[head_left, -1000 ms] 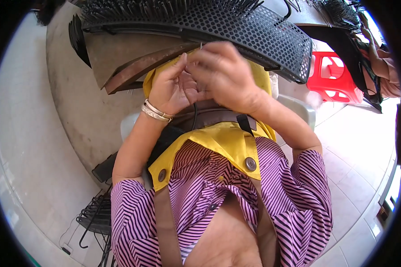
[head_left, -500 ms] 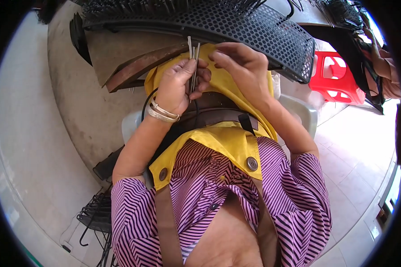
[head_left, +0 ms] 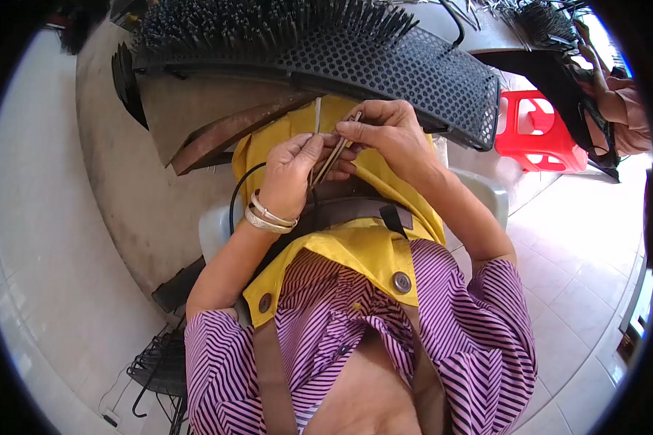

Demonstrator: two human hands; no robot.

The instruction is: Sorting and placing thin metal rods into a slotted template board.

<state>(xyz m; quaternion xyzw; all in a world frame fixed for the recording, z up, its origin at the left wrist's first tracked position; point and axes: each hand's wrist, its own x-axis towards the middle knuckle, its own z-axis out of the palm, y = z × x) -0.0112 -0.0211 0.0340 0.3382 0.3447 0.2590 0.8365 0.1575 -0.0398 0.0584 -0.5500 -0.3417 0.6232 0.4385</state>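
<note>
Moved: above yellow apron [head_left: 355, 225], right hand [head_left: 393, 138] in to meet left hand [head_left: 291, 165]. Right pinches slim rods [head_left: 334, 153] near upper ends; left pinches pale strip [head_left: 318, 116], rods lying across its fingers. Rods probably light, stiff, slick; best held mid-length.

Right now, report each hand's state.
Left hand: closed, holding a thin pale strip.
Right hand: closed, pinching the upper ends of thin slanting sticks.

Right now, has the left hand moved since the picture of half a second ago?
Yes, slightly: the left hand has drawn away from the near edge of the black perforated rack, toward the bottom of the picture.
</note>
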